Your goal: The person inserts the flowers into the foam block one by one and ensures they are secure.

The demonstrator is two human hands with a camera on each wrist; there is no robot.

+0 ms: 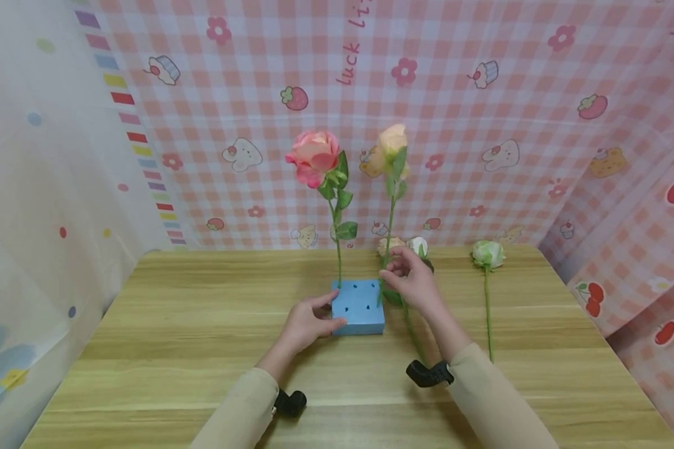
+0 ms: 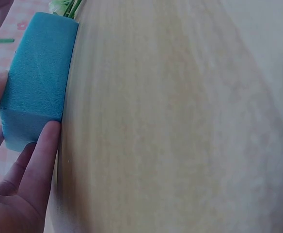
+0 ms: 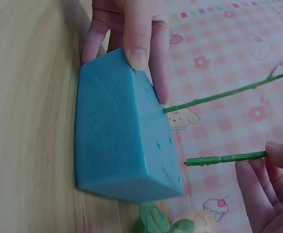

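A blue foam block (image 1: 359, 324) with several small holes in its top sits on the wooden table. My left hand (image 1: 306, 323) grips its left side, thumb at the front corner and fingers around the end. From the back-left of the block rises a pink artificial rose (image 1: 314, 156), its stem set in the foam. My right hand (image 1: 412, 282) pinches the lower stem of a pale yellow artificial rose (image 1: 393, 140), held upright over the block's right side. In the right wrist view, the stem's cut end (image 3: 202, 160) stands a little apart from the holed face.
Behind my right hand lie a peach flower (image 1: 390, 244) and a white flower (image 1: 418, 246), with a stem running forward under the forearm. Farther right lies a greenish-white flower (image 1: 488, 254). A pink checked cloth (image 1: 247, 100) hangs behind the table (image 1: 202, 349).
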